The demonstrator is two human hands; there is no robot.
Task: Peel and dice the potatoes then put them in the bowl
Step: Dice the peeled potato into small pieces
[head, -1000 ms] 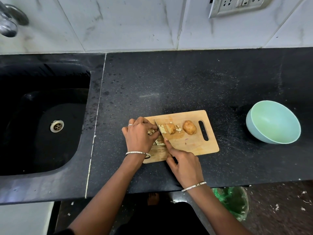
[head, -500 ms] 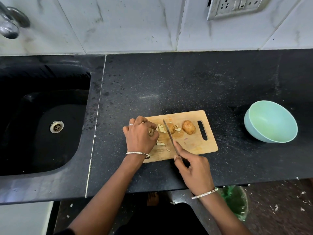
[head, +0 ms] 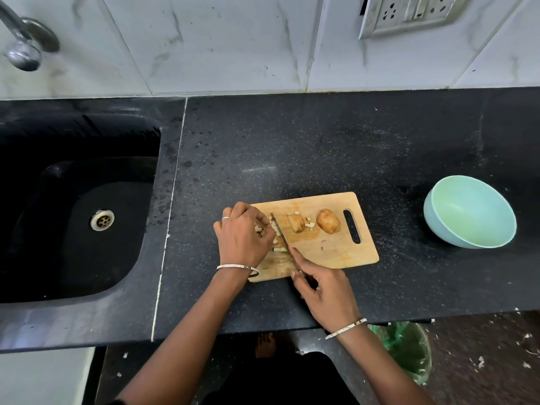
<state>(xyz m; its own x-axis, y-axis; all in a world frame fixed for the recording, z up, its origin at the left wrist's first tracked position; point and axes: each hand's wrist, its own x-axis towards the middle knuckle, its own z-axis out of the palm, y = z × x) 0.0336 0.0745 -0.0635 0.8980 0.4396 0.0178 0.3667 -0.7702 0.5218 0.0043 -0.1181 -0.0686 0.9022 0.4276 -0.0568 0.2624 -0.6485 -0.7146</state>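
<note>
Our right grip (head: 324,290) clamped the knife (head: 281,231), left grip (head: 244,238) curled round potato pieces (head: 259,228) just beside the blade; a slip cd've nicked our fingertips (head: 265,221) imo.

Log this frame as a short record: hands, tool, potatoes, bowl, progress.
left hand: fingers curled over diced pieces at the left end of the cutting board
right hand: grips knife, blade angled across the board beside the left fingers
potato chunk: not yet diced, mid-board
whole potato: brown, beside the board's handle slot
bowl: light green, empty, on the counter right of the board
progress: dicing under way; nothing in the bowl
</note>
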